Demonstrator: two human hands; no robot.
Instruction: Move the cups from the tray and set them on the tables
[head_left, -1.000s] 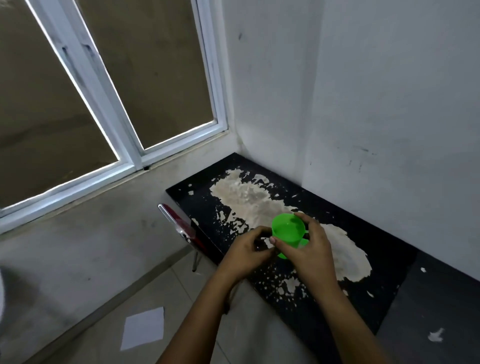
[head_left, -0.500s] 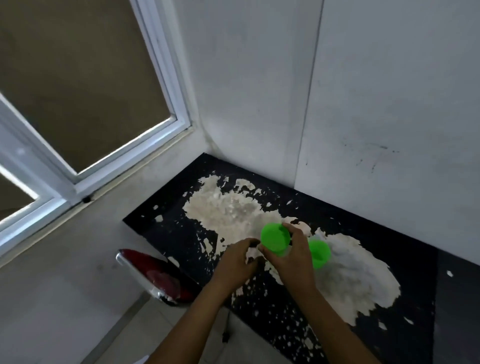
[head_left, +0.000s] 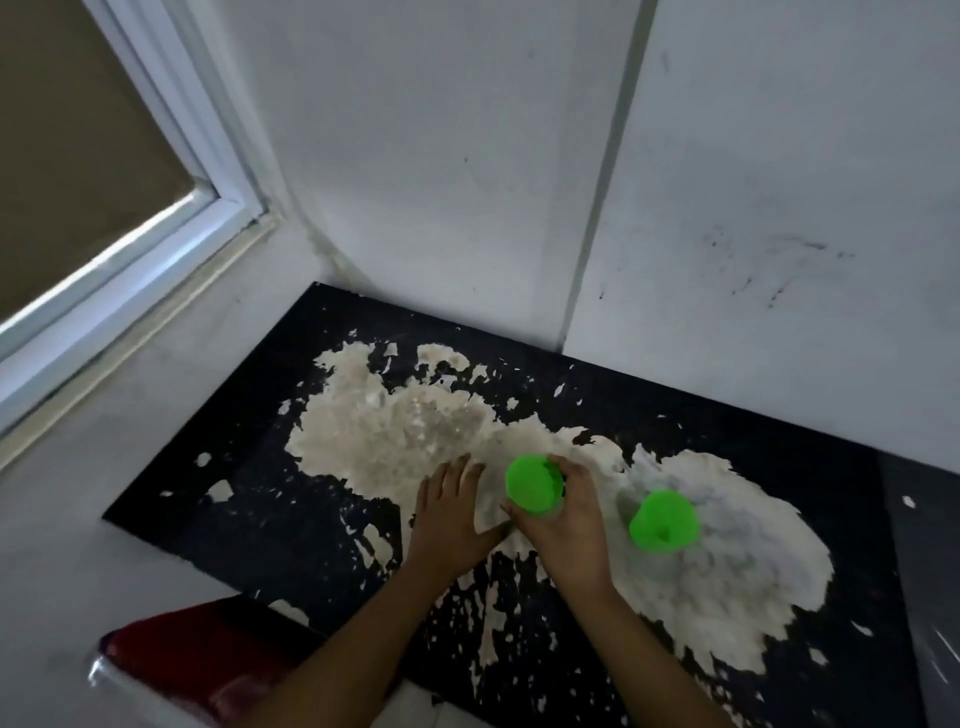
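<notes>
Right hand (head_left: 569, 525) fingers curled round a green cup (head_left: 534, 484), left hand (head_left: 448, 512) fingers spread flat on the peeling black worktop (head_left: 249, 499), second green cup (head_left: 664, 521) standing to the right

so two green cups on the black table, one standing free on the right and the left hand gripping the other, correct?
Not quite: the right hand grips the other cup, as the head view shows. The left hand lies flat on the table. The free cup is on the right.

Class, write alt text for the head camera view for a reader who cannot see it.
A person's right hand grips a bright green plastic cup above a black table with peeling paint, while the left hand rests flat beside it. A second green plastic cup stands to the right, near white walls.
</notes>
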